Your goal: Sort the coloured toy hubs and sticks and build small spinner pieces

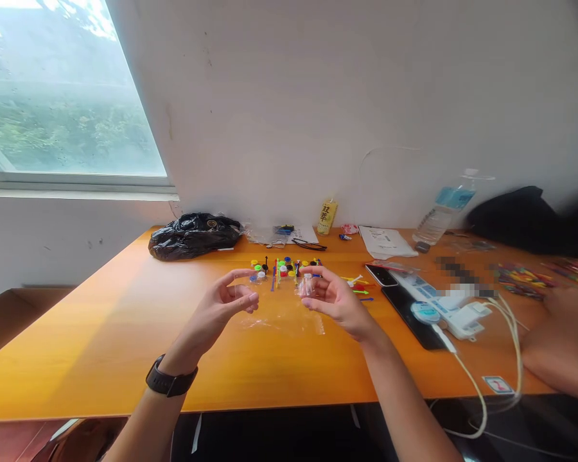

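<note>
A clear plastic bag (282, 319) is spread between my two hands, low over the table. My left hand (232, 296), with a black watch on its wrist, has its thumb and curled fingers closed on the bag's left side. My right hand (331, 294) is closed on the other side, where the film bunches beside a small whitish piece (307, 283); whether that piece is inside the bag I cannot tell. Just beyond the fingers lie several small coloured round pieces (283, 269) and thin arrow-shaped sticks (273, 278). More sticks (363, 292) lie right of my right hand.
A black plastic bag (195, 236) lies at the back left. Toward the right are a phone (381, 275), a white power strip (426, 292) with cables, and a water bottle (440, 215). Another person's arm (559, 346) rests at the far right near coloured sticks (523, 279).
</note>
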Demonstrator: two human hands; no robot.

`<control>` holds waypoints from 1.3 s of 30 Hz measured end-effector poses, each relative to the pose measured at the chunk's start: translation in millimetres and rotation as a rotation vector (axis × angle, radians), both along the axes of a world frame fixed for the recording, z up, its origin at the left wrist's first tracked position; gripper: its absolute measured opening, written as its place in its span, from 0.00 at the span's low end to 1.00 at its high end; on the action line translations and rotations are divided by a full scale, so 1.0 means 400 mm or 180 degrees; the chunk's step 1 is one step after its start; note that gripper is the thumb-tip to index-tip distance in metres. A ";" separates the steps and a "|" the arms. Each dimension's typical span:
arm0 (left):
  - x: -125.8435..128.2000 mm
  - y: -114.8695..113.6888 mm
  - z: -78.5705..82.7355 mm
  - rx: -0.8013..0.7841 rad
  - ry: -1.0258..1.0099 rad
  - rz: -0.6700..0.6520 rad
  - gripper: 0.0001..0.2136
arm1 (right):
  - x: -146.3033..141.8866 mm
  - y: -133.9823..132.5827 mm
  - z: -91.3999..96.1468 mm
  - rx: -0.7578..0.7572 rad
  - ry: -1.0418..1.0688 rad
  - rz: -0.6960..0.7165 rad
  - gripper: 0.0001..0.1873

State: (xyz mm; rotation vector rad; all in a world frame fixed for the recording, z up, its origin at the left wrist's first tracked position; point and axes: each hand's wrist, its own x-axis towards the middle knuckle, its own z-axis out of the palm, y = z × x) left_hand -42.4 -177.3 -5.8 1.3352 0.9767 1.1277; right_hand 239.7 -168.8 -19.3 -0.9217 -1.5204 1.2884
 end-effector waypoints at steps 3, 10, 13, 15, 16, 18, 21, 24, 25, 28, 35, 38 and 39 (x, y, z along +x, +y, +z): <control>0.004 -0.001 0.001 -0.0068 -0.0136 0.0072 0.25 | 0.003 0.005 -0.003 0.0009 0.0192 0.0104 0.29; 0.020 -0.001 -0.008 -0.0032 -0.0226 0.0075 0.23 | -0.011 0.003 -0.012 0.0821 -0.0623 -0.0295 0.43; 0.026 -0.004 -0.013 -0.0061 -0.0143 0.0060 0.23 | -0.022 -0.009 -0.006 0.1412 -0.1294 -0.0699 0.45; 0.029 -0.005 -0.017 -0.0084 -0.0100 0.0023 0.23 | -0.030 -0.017 -0.002 0.1803 -0.1715 -0.0901 0.45; 0.031 -0.007 -0.019 -0.0095 -0.0080 -0.0006 0.24 | -0.033 -0.020 -0.001 0.2011 -0.1926 -0.0969 0.44; 0.039 -0.010 -0.021 -0.0107 -0.0055 -0.0050 0.26 | -0.041 -0.023 -0.001 0.2430 -0.2310 -0.1027 0.40; 0.061 -0.019 -0.018 -0.0144 -0.0055 -0.0055 0.30 | -0.052 -0.022 -0.007 0.3013 -0.2699 -0.0985 0.33; 0.080 -0.027 -0.013 -0.0172 -0.0060 -0.0062 0.33 | -0.058 -0.016 -0.015 0.3332 -0.2839 -0.0925 0.19; 0.081 -0.029 -0.012 -0.0161 -0.0040 -0.0074 0.33 | -0.057 -0.014 -0.016 0.3361 -0.2820 -0.0936 0.14; 0.061 -0.028 -0.009 0.0030 0.0123 0.0012 0.32 | -0.048 -0.011 -0.014 0.3295 -0.2648 -0.1015 0.08; -0.012 -0.004 -0.025 0.0818 0.0008 -0.0493 0.35 | -0.058 -0.025 0.001 0.2466 -0.1834 -0.0936 0.08; 0.019 0.007 -0.050 0.0712 -0.0617 -0.0092 0.36 | -0.086 -0.029 -0.004 0.1846 -0.1209 -0.1062 0.11; 0.036 0.008 -0.059 0.0537 -0.0796 -0.0038 0.36 | -0.095 -0.029 -0.006 0.1714 -0.1124 -0.1083 0.11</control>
